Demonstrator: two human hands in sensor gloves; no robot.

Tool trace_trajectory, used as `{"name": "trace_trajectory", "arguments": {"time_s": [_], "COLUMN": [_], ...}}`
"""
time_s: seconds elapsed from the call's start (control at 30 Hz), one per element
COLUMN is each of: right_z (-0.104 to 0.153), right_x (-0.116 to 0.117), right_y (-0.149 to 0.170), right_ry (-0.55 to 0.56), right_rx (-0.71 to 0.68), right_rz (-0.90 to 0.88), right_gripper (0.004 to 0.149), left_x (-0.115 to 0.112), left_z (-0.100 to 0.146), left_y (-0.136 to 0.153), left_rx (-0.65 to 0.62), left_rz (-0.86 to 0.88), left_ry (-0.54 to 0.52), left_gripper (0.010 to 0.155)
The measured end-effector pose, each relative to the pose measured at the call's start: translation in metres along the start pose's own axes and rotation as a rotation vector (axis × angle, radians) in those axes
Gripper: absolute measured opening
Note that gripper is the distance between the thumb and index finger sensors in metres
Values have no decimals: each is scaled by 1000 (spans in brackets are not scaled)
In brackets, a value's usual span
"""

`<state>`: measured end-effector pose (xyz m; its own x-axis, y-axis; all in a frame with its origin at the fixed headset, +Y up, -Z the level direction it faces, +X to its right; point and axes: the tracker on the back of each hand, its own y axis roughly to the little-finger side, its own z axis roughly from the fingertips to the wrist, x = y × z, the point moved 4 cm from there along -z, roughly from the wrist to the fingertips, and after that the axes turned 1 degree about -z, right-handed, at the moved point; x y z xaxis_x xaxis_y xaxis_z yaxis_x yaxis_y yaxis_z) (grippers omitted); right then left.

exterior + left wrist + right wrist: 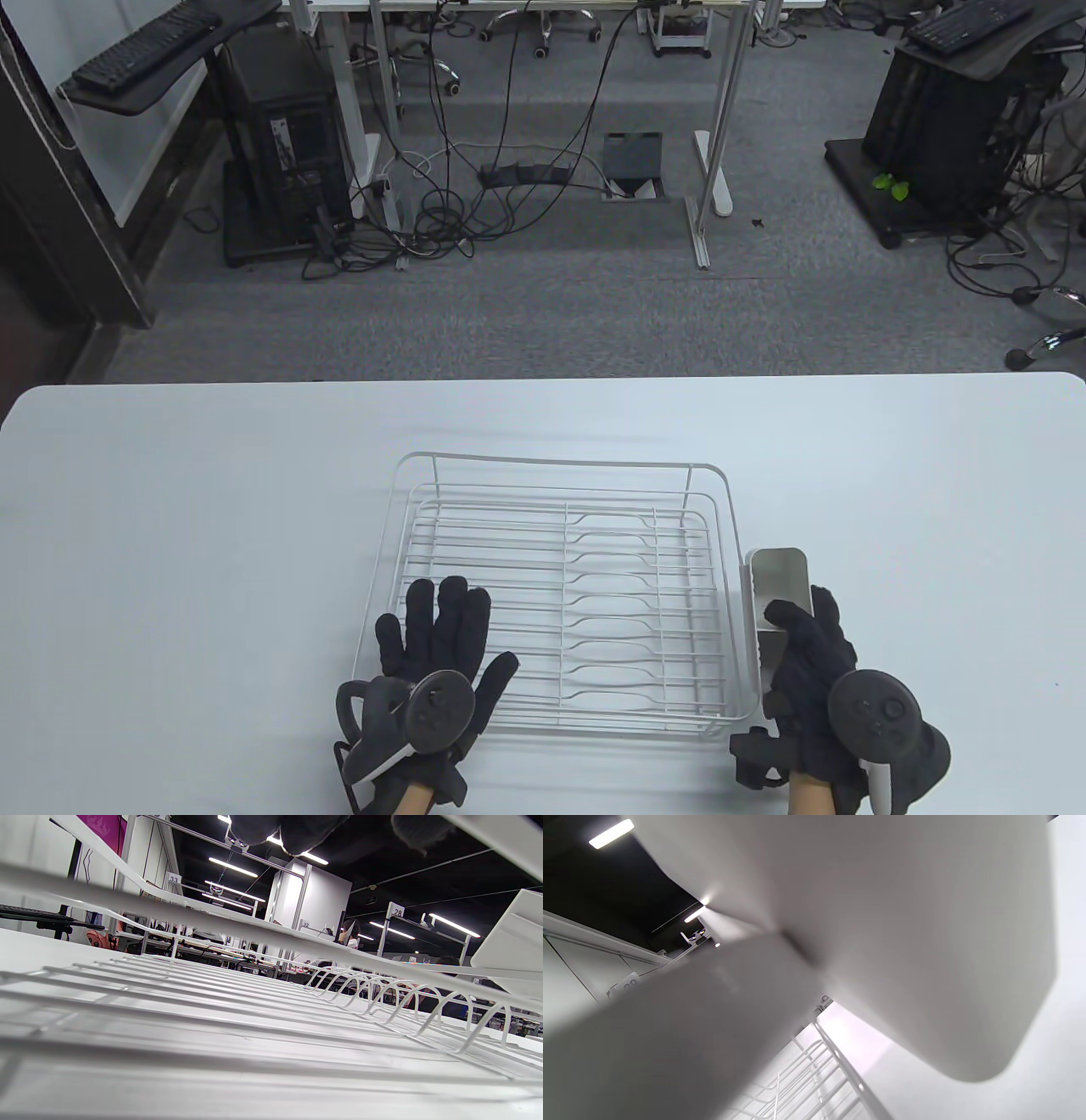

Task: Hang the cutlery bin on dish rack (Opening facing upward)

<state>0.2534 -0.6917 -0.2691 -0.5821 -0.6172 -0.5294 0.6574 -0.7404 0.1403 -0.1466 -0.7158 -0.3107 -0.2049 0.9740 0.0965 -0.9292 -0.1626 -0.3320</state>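
Note:
A white wire dish rack [551, 594] stands on the white table [170, 552]. The white cutlery bin [776, 586] sits against the rack's right side, opening upward. My right hand [806, 654] grips the bin's near end, thumb inside and fingers on the outer wall. My left hand [441, 645] lies flat with fingers spread on the rack's near left corner. The left wrist view shows the rack wires [237, 1001] from low down and the bin's wall [513, 942] at right. The right wrist view is filled by the bin's underside [882, 942], with rack wires [814, 1077] below.
The table's far edge [543, 378] runs across the middle of the table view. Beyond it lie grey floor, desk legs, cables and computer towers [280, 144]. Bare table lies left and right of the rack.

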Motion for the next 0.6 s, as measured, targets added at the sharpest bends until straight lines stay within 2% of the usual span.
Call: {"name": "trace_trajectory", "arguments": {"time_s": [0.27,0.6], "right_z": [-4,-5], "right_x": [5,7], "right_y": [17,19], "right_ry": [-48,-71], "right_rx": [86,114], "right_rz": [-50,-40], "right_gripper": [36,37], "left_x": [0,0], "left_z": [0,0], "left_y": [0,0], "left_rx": [0,0], "left_rz": [0,0], "left_ry": [0,0], "left_gripper": [76,76]}}
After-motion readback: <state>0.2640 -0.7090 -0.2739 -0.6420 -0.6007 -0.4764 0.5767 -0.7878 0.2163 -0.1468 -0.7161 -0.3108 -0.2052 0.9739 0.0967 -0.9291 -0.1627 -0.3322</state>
